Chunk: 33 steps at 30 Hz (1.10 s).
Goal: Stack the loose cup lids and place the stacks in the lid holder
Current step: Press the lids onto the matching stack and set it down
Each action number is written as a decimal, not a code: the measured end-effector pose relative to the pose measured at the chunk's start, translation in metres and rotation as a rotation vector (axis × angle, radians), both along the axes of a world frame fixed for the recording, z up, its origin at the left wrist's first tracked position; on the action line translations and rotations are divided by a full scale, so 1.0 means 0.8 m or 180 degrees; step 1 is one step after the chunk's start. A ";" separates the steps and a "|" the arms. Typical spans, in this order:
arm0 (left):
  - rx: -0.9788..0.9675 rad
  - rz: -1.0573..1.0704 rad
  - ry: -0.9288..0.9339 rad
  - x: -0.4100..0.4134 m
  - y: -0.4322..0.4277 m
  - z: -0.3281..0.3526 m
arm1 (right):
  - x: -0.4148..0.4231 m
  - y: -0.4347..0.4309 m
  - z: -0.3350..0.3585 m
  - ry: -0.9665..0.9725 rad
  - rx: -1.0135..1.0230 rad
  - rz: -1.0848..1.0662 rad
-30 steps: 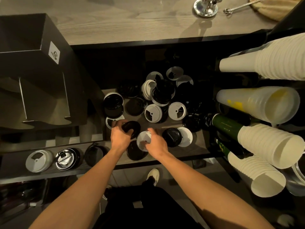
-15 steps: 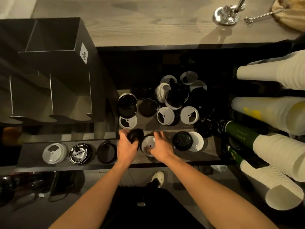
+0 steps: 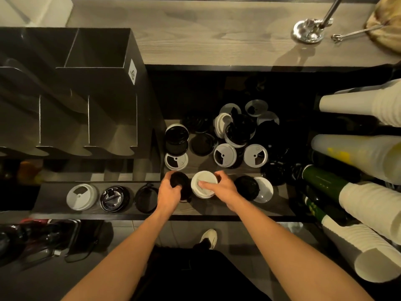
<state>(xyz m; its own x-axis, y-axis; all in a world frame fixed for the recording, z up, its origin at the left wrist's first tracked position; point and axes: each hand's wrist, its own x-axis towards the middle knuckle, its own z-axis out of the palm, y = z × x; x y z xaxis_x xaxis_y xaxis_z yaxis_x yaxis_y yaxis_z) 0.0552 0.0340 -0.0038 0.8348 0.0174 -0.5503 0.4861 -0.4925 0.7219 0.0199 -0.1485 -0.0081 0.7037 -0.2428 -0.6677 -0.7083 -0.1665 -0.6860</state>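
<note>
Cup lids, loose point(image 3: 227, 137): black and white mixed, heaped on the dark shelf point(image 3: 217, 210), several overlapping or tilted.

Item in hand, left: black lid point(image 3: 181, 181), near the front of the shelf. The left hand point(image 3: 169, 192) has its fingers curled round the lid's rim.

Item in hand, right: white lid point(image 3: 204, 184), just beside the black one. It may be a short stack; the count cannot be told. The right hand point(image 3: 219, 186) pinches it by the rim, thumb across the top.

Destination: lid holder point(image 3: 52, 192), to the left, with three slots already holding lids, one white and two dark.

Neighbours: black lid by the right wrist point(image 3: 246, 187), partly over a flat white lid point(image 3: 263, 189); paper cup stacks point(image 3: 368, 205) lying sideways to the right.

Hazards, as judged:
- Colours are mixed, so a stack could end up in the wrong slot.
- A lid seated crooked probably will not nest, and the stack could lean and spill on the way across.
- The held lids are close to the front edge, so a loose pinch could drop one to the floor.
- The right wrist could nudge the neighbouring pair.
</note>
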 end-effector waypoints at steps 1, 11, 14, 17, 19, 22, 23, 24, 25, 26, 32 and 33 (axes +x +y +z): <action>-0.0181 0.0092 0.0129 0.001 -0.002 0.003 | 0.001 -0.002 0.006 0.0019 0.0241 0.0004; -0.2006 0.0887 0.0921 0.000 -0.005 0.033 | 0.019 0.025 0.039 -0.0319 0.0790 -0.0005; -0.2598 0.1396 0.1244 -0.001 0.006 0.042 | 0.019 0.049 0.046 -0.0527 0.0718 -0.0142; -0.3154 0.1696 0.1461 -0.002 0.024 0.051 | 0.020 0.076 0.054 -0.0827 0.0461 -0.0011; -0.3385 0.1752 0.1539 -0.001 0.043 0.055 | 0.021 0.094 0.058 -0.0978 0.0307 0.0169; -0.3575 0.1628 0.1776 0.001 0.077 0.060 | 0.023 0.120 0.054 -0.1014 -0.0117 0.0455; -0.3607 0.1561 0.1859 0.001 0.089 0.061 | 0.022 0.130 0.054 -0.1005 -0.0229 0.0520; -0.3606 0.1500 0.1913 0.002 0.100 0.063 | 0.022 0.140 0.055 -0.0996 -0.0304 0.0568; -0.3587 0.1429 0.1929 0.001 0.110 0.065 | 0.020 0.149 0.058 -0.0995 -0.0372 0.0617; -0.3545 0.1321 0.1914 0.002 0.122 0.066 | 0.020 0.162 0.062 -0.1001 -0.0440 0.0677; -0.3442 0.1063 0.1760 0.008 0.204 0.066 | 0.023 0.257 0.078 -0.1406 -0.0680 0.0963; -0.3413 0.1004 0.1709 0.009 0.219 0.065 | 0.023 0.270 0.078 -0.1483 -0.0753 0.1125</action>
<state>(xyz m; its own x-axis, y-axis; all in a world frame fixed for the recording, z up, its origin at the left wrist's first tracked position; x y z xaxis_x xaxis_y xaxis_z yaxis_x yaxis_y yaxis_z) 0.0620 0.2091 0.0481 0.5405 -0.4934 -0.6815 0.8347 0.4159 0.3609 0.0384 0.0671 0.0544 0.9725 -0.0460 -0.2283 -0.2183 -0.5209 -0.8252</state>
